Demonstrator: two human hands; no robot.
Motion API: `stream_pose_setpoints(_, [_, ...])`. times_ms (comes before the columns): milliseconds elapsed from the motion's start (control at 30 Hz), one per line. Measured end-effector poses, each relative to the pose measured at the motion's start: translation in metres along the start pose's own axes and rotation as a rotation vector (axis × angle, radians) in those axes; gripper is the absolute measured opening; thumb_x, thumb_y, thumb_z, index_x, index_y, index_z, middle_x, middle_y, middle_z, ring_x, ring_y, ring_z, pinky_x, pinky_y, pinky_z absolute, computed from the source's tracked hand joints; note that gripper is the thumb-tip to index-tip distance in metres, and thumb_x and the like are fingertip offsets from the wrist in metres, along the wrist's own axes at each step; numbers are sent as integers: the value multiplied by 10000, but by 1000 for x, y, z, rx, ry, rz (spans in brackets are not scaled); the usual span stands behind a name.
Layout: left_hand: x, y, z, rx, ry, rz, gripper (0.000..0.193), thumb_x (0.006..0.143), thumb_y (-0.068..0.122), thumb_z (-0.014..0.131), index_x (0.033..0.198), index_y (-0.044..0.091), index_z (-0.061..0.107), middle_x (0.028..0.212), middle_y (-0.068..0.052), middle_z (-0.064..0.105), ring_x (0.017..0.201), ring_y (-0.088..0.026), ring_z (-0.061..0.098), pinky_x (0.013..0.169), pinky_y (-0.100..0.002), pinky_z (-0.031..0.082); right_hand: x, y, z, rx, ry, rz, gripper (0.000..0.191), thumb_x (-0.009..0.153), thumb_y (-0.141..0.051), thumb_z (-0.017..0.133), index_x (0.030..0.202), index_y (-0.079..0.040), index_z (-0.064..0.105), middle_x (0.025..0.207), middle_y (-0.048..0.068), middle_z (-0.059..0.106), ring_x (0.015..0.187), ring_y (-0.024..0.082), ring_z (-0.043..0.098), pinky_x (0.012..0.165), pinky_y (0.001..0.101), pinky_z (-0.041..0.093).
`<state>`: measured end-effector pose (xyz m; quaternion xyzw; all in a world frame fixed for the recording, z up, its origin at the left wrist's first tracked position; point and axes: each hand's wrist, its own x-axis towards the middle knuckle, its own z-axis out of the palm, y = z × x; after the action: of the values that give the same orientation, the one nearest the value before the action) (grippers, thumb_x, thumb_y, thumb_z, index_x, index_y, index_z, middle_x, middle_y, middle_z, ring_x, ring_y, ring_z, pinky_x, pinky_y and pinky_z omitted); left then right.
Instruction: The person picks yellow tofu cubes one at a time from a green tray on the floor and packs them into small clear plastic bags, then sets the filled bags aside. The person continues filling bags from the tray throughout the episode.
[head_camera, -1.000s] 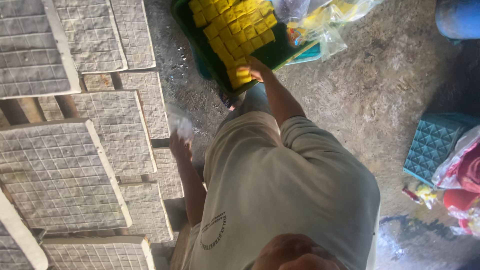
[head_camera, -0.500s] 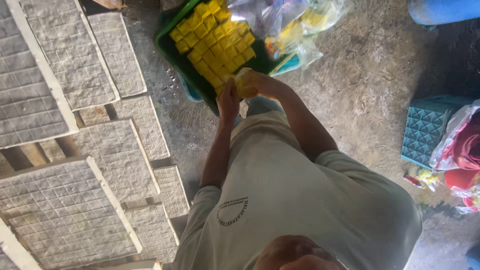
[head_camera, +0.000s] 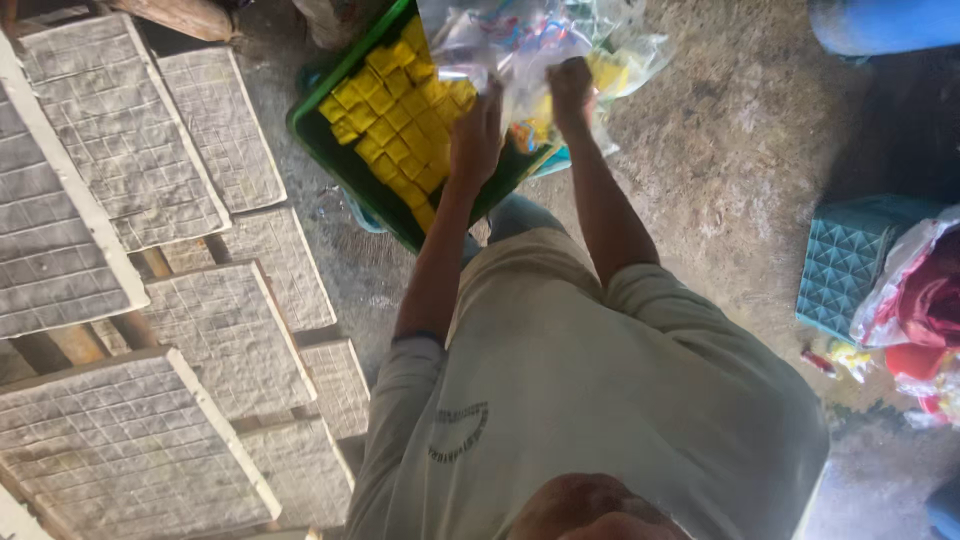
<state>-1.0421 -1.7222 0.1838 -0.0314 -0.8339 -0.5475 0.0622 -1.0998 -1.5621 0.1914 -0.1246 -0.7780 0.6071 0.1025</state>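
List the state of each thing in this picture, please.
Green crate: filled with yellow blocks, uncovered.
Clear plastic bag: held up, gripped by both hands.
Left hand: closed on bag.
Right hand: closed on bag.
Grey slabs: lying flat, scored in squares.

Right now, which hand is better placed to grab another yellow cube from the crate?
Probably left: the left hand is right over the yellow cubes in the green crate, while the right hand is closed on the clear bag, beyond them.
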Motion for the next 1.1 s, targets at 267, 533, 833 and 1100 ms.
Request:
stream_pose_setpoints(267, [65, 17, 43, 26, -175, 221, 606, 941, 299, 774, 1440, 102, 492, 1147, -145, 705, 846, -277, 744, 778, -466, 589, -36, 3, -86, -212, 34, 213, 256, 994, -194, 801, 859, 17, 745, 767, 109, 729, 633, 136, 661, 581, 286, 503])
stream_pose_setpoints(533, [-74, -3, -31, -243, 42, -318, 343, 923, 193, 853, 1090, 56, 587, 735, -52, 524, 665, -134, 482, 613, -297, 452, -94, 3, -30, -201, -880, 166, 228, 1082, -208, 660, 971, -41, 769, 853, 103, 765, 761, 143, 714, 728, 301, 568])
stream_pose_setpoints(833, [-195, -66, -127, -181, 187, -368, 175, 854, -17, 722, 936, 42, 580, 810, -85, 545, 755, -112, 545, 657, -330, 479, -173, -6, 76, -53, -1197, 95, 284, 764, -120, 876, 949, -43, 675, 841, 106, 672, 762, 184, 618, 679, 376, 507])
stream_pose_setpoints(1100, [-226, -72, -157, -175, 713, -531, 229, 896, -5, 704, 1074, 83, 589, 933, -39, 658, 778, -143, 663, 667, -323, 586, -215, -16, 109, -406, -930, -529, 265, 727, 75, 650, 928, -80, 726, 957, 185, 648, 972, 410, 638, 866, 519, 480])
